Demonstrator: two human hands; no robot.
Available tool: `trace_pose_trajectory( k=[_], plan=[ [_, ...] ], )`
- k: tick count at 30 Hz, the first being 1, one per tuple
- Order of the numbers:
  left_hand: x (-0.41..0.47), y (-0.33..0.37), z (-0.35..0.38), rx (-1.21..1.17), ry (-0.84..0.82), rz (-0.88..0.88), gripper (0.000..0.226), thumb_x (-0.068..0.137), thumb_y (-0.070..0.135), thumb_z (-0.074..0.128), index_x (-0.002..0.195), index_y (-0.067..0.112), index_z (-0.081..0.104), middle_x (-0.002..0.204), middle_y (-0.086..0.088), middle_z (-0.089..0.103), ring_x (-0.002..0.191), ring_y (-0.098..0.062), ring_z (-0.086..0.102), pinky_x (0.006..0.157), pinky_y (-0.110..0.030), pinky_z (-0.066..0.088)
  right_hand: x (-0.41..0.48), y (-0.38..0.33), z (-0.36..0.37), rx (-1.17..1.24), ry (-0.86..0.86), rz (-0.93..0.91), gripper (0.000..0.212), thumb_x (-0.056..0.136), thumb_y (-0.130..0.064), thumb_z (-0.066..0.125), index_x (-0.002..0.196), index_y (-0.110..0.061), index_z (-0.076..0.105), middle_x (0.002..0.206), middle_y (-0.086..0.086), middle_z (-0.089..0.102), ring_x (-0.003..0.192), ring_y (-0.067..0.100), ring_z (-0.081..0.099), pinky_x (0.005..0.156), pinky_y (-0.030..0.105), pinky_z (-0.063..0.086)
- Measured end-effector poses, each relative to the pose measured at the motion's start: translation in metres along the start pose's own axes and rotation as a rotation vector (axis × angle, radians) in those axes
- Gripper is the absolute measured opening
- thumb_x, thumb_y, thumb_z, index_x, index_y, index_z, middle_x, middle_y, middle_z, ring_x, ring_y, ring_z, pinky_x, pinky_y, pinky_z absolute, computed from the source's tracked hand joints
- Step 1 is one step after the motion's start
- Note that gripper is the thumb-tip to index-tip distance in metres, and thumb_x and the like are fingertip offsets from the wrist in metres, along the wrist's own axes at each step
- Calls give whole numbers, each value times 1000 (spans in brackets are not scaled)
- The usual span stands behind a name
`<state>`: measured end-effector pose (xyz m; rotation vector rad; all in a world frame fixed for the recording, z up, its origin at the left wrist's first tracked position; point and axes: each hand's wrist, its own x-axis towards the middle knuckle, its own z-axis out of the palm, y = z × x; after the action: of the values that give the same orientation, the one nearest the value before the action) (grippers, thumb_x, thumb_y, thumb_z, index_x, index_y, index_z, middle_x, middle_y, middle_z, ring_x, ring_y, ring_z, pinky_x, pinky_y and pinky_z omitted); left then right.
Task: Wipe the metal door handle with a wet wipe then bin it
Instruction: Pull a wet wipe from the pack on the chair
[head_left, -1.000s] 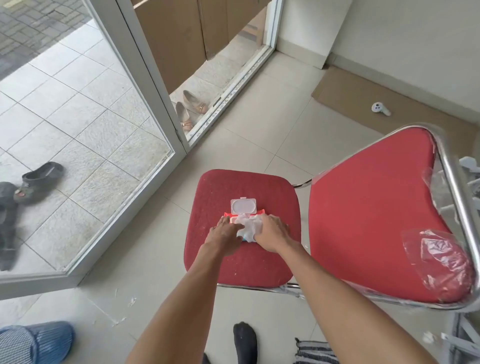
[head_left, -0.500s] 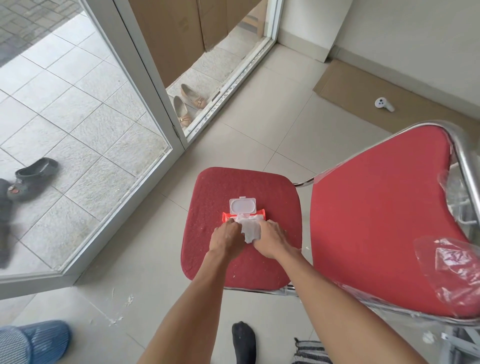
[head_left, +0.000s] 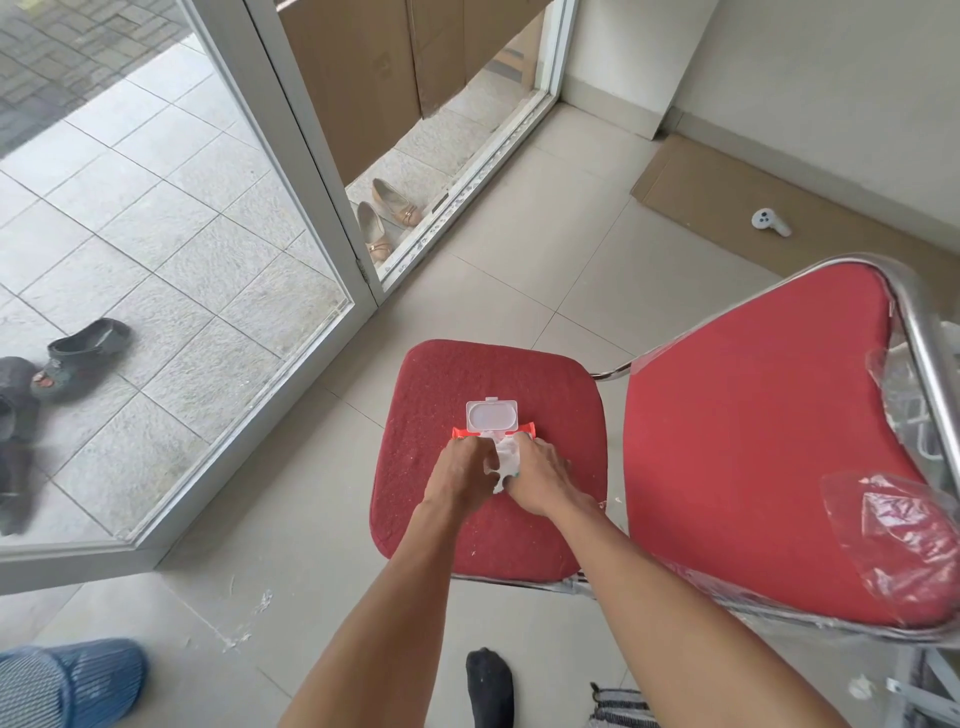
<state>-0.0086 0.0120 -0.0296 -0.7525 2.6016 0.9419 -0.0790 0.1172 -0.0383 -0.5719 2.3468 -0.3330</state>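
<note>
A red wet-wipe pack (head_left: 459, 432) lies on the seat of a red chair (head_left: 431, 395), its white flip lid (head_left: 492, 415) standing open. A crumpled white wet wipe (head_left: 506, 457) sticks out of the pack between my two hands. My left hand (head_left: 460, 475) presses down on the pack's left side, fingers curled next to the wipe. My right hand (head_left: 540, 480) pinches the wipe from the right. Most of the pack is hidden under my hands. No door handle and no bin are in view.
The chair's red backrest (head_left: 753, 457) with its chrome frame rises at right. A glass door frame (head_left: 311, 171) stands at left, with beige shoes (head_left: 387, 213) by the sill. A blue slipper (head_left: 62, 686) and a white controller (head_left: 770, 221) lie on the floor.
My hands have closed in on each other over the pack, and the wipe is bunched narrower between them, its tail hanging towards me.
</note>
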Motion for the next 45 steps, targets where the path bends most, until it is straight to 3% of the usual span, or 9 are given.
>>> trace_pose_trajectory(
  k=[3,8,12,17,24,29,33,38,45],
  plan=[
    [0,5,-2,-117,32,-22,16,77,-5,56,79,6,68,85,-13,70,75,-26,64,58,-29,45,0,-4,0,-6,10,-33,44,80,-23,65,121,-17,51,121,10,58,111,34,55,90,46,45],
    [-6,7,-8,-232,51,-44,18,77,-6,56,86,4,68,91,-11,67,74,-18,56,49,-14,36,-4,-7,4,-37,9,-38,24,86,-21,59,108,-13,57,114,11,62,106,35,58,85,46,48],
    [-8,3,-12,-244,74,-67,21,78,-6,57,91,7,67,102,-9,64,89,-22,59,62,-23,43,-7,-10,1,27,33,-18,19,88,-18,56,104,-9,58,106,16,65,95,35,61,69,38,46],
    [-8,-2,-15,-224,96,-130,27,82,-7,60,104,7,66,110,-10,59,95,-24,56,67,-25,45,-14,-23,-9,158,92,-27,8,84,-11,58,81,-13,51,91,13,67,67,22,50,46,24,27],
    [-19,-11,-22,-256,135,-159,21,79,-4,62,93,11,67,96,-9,70,82,-24,67,68,-38,59,-20,-46,-18,164,105,-86,13,81,-6,57,93,-9,60,87,11,68,77,30,58,58,28,35],
    [-32,-17,-35,-257,157,-169,16,79,0,64,88,13,65,91,-8,70,78,-23,65,56,-30,50,-28,-68,-26,196,89,-138,17,80,-2,54,79,-18,60,82,9,64,69,25,54,52,23,33],
    [-43,-22,-52,-243,193,-161,13,78,2,66,89,10,65,89,-7,71,77,-21,63,59,-27,43,-33,-90,-29,202,97,-162,15,81,-2,56,87,-9,67,92,9,65,79,22,59,60,29,47],
    [-61,-29,-88,-253,263,-177,9,76,4,63,85,5,65,85,-11,71,77,-28,63,62,-34,45,-45,-128,-39,169,86,-231,9,84,-6,59,89,-7,67,88,9,69,77,22,62,58,26,41],
    [-92,-35,-136,-288,331,-222,14,76,0,60,88,3,65,87,-15,69,73,-27,56,59,-29,35,-67,-180,-48,100,122,-341,8,80,-8,60,83,-4,66,82,11,69,75,28,62,64,41,53]
  ],
)
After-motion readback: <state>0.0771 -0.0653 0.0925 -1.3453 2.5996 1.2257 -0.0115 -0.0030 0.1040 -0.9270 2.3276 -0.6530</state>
